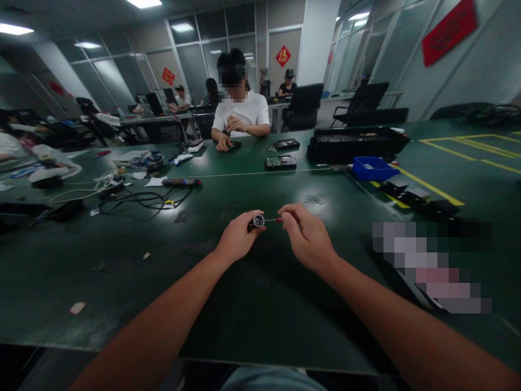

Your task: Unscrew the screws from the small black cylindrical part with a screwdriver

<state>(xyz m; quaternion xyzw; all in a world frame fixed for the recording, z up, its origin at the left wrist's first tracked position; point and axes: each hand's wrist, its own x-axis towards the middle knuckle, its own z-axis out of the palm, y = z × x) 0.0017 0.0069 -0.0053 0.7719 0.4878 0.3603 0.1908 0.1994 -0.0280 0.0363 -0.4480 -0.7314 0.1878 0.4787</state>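
Observation:
Fingers and thumb of my left hand [238, 237] are wrapped round a small dark cylinder with a silvery round end [258, 221] facing me. My right hand [305, 233] pinches the red handle of a thin screwdriver [278, 220]. Its metal shaft points left and meets the right side of the cylinder; whether the tip sits in a screw is too small to tell. Both hands are above the green tabletop [252, 304], near the middle of the view.
Across the table a person in a white shirt [246, 117] handles small parts. Opened hard drives [280, 162], a black case [358, 144] and a blue tray [374, 168] stand at the back right. Cables [150, 201] and a dark tube-shaped tool [181, 182] lie left.

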